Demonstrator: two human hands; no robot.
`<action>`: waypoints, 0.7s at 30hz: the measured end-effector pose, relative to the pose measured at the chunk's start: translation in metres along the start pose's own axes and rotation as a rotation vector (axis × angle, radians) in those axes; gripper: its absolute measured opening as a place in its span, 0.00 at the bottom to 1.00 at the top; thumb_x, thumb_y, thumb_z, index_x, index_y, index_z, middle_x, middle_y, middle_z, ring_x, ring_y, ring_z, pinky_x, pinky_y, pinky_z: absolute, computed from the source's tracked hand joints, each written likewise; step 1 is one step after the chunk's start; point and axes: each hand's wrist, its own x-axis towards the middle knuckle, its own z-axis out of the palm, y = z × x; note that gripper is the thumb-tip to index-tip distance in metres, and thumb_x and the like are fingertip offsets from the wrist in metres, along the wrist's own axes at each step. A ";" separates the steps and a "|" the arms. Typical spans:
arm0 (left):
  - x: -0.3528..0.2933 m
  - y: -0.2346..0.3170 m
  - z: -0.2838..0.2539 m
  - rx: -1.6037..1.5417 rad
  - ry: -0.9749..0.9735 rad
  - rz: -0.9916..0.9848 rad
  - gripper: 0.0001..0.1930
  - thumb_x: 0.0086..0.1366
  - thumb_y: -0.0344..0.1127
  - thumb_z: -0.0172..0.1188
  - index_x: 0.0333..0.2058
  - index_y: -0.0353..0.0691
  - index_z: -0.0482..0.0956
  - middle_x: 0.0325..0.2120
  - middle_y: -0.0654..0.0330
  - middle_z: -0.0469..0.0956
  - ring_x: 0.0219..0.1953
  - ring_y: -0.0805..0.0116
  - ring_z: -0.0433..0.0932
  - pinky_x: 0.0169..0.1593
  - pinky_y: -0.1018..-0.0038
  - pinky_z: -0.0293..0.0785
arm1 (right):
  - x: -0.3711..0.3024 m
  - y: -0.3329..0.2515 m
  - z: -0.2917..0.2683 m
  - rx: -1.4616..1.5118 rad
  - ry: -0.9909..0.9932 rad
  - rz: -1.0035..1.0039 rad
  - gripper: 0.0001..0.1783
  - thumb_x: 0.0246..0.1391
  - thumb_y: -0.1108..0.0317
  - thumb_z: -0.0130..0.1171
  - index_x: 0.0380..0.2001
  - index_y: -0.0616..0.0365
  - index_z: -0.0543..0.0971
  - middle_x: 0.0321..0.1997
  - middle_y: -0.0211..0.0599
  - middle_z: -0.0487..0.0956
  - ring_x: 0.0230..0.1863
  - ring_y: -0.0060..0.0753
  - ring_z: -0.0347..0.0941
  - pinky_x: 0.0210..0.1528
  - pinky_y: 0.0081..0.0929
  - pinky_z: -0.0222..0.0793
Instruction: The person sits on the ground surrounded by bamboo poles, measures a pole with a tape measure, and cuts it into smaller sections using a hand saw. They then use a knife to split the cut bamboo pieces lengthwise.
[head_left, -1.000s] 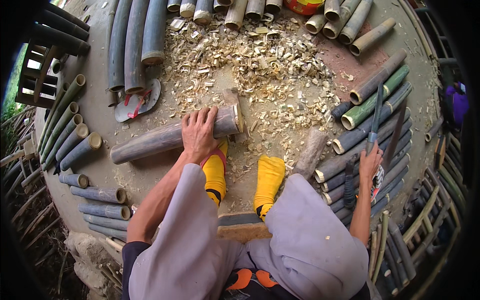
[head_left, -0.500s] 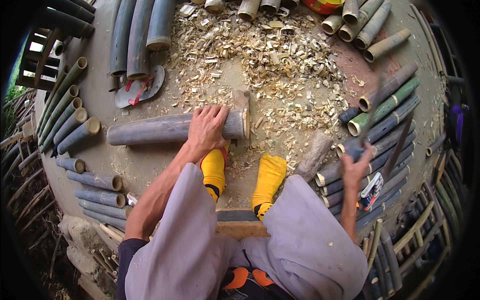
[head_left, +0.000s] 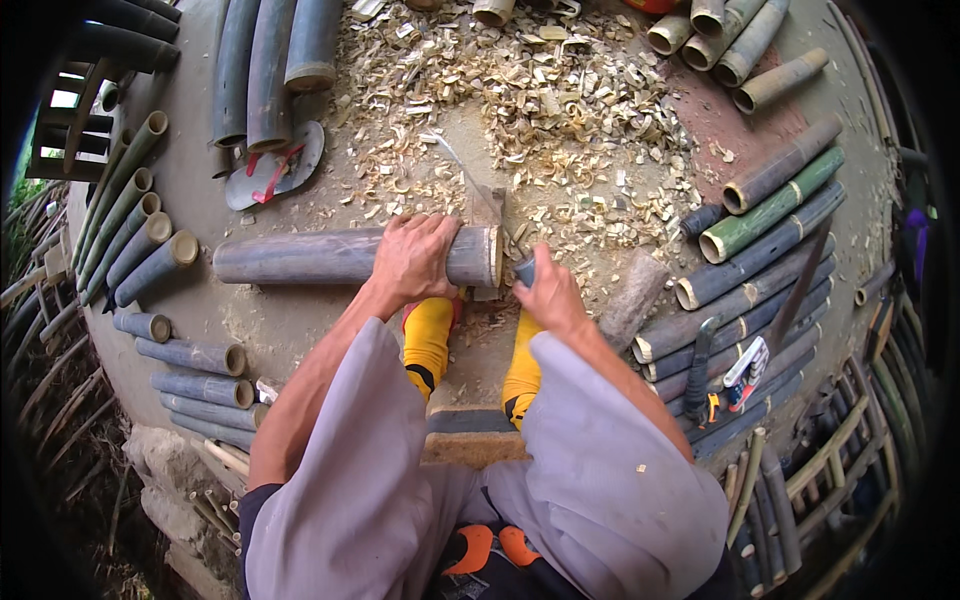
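A dark bamboo tube (head_left: 300,258) lies sideways before my feet, its pale cut end pointing right. My left hand (head_left: 412,254) wraps over the tube near that end and holds it down. Under the cut end sits a small wooden block (head_left: 488,205), partly hidden by the tube. My right hand (head_left: 556,292) is closed on the dark handle of a long-bladed knife (head_left: 468,182), just right of the tube's end. The thin blade slants away to the upper left, past the cut end; whether it touches the bamboo I cannot tell.
Pale bamboo chips (head_left: 570,100) cover the ground ahead. Cut bamboo tubes (head_left: 770,215) lie in rows on both sides, with a folding saw (head_left: 745,375) on the right ones. A short log (head_left: 633,295) lies near my right foot; a sandal (head_left: 275,168) lies at the upper left.
My right hand has swung the knife from the right, over the bamboo row, to the tube's cut end. My left hand stays on the tube.
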 end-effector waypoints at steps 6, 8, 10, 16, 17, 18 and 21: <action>-0.002 -0.001 0.004 0.013 0.001 -0.006 0.44 0.26 0.47 0.73 0.49 0.43 0.71 0.38 0.58 0.76 0.46 0.57 0.76 0.52 0.61 0.67 | -0.025 -0.034 -0.016 0.176 0.288 -0.269 0.23 0.46 0.69 0.66 0.43 0.63 0.67 0.26 0.52 0.79 0.30 0.50 0.81 0.29 0.39 0.76; -0.003 0.005 0.001 0.008 -0.038 -0.042 0.44 0.25 0.46 0.74 0.49 0.43 0.71 0.39 0.59 0.77 0.46 0.57 0.76 0.52 0.62 0.67 | -0.026 -0.038 -0.017 0.232 0.362 -0.365 0.23 0.46 0.70 0.66 0.42 0.63 0.67 0.27 0.54 0.79 0.30 0.51 0.81 0.29 0.39 0.76; -0.001 0.007 0.001 0.012 -0.024 -0.028 0.44 0.25 0.46 0.74 0.49 0.44 0.71 0.39 0.59 0.76 0.46 0.58 0.76 0.52 0.62 0.66 | -0.006 -0.001 0.002 0.073 0.131 -0.122 0.23 0.45 0.70 0.66 0.41 0.64 0.66 0.27 0.55 0.79 0.29 0.53 0.81 0.28 0.40 0.76; -0.012 0.008 0.013 0.041 0.121 -0.048 0.45 0.24 0.44 0.75 0.49 0.46 0.72 0.43 0.61 0.77 0.49 0.61 0.75 0.55 0.62 0.64 | -0.011 -0.007 -0.014 0.157 0.153 -0.205 0.23 0.45 0.70 0.65 0.40 0.65 0.65 0.24 0.54 0.79 0.28 0.54 0.80 0.28 0.42 0.75; -0.013 0.009 0.015 0.054 0.158 -0.046 0.45 0.24 0.44 0.75 0.50 0.46 0.72 0.44 0.61 0.77 0.49 0.62 0.75 0.55 0.61 0.64 | -0.018 -0.012 -0.015 0.181 0.220 -0.276 0.23 0.45 0.70 0.65 0.41 0.65 0.65 0.24 0.54 0.79 0.28 0.54 0.80 0.28 0.42 0.75; -0.014 0.010 0.016 0.045 0.165 -0.047 0.45 0.24 0.44 0.75 0.50 0.46 0.72 0.44 0.62 0.77 0.49 0.62 0.75 0.56 0.61 0.63 | -0.026 -0.030 -0.021 0.204 0.291 -0.346 0.23 0.44 0.70 0.65 0.41 0.65 0.65 0.24 0.54 0.79 0.29 0.54 0.80 0.29 0.42 0.75; -0.012 0.010 0.018 0.033 0.175 -0.052 0.46 0.24 0.43 0.76 0.51 0.46 0.71 0.46 0.62 0.76 0.50 0.63 0.74 0.57 0.61 0.62 | -0.022 -0.017 -0.007 0.168 0.283 -0.348 0.24 0.44 0.69 0.65 0.41 0.64 0.65 0.25 0.54 0.78 0.29 0.53 0.80 0.31 0.43 0.75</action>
